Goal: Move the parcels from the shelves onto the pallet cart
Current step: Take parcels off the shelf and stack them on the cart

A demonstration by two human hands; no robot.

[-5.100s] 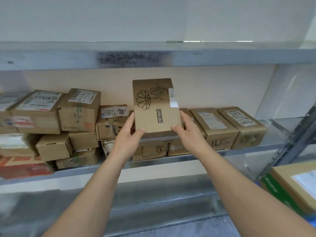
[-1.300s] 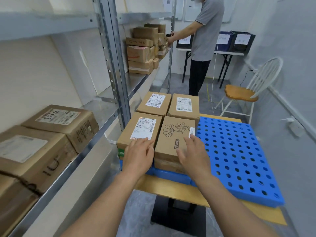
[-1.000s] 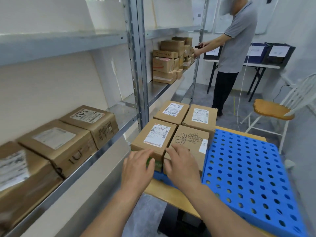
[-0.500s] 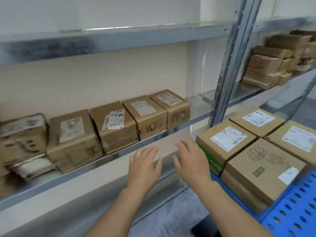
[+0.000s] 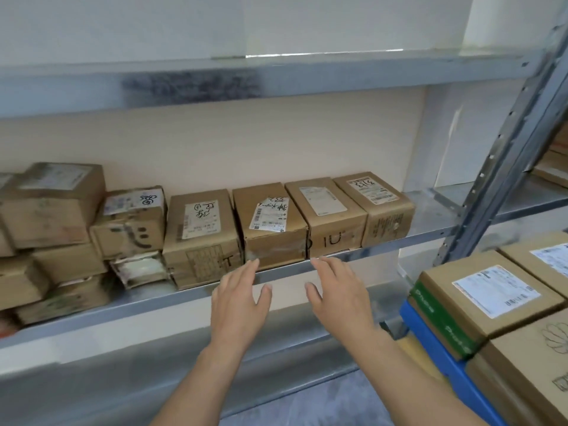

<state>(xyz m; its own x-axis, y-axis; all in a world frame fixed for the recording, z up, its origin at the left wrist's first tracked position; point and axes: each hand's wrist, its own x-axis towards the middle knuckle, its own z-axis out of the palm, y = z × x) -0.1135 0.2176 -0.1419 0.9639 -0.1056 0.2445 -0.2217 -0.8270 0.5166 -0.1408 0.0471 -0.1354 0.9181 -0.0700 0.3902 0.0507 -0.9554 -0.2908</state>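
Hands come first in the head view: left hand (image 5: 238, 302) and right hand (image 5: 341, 299) reach toward the shelf (image 5: 123, 305), fingers (image 5: 249, 269) straight and spread, holding nothing. They aim at the parcel with the curled label (image 5: 273, 222), which sits tight between two others. The step looks like going for the next parcel. Next, one hand should go on each side and pull it out. Four parcels stand in that row (image 5: 325, 207). The pile (image 5: 70, 262) on the left is too blurry to count. Three parcel tops show on the pallet cart (image 5: 427, 333).
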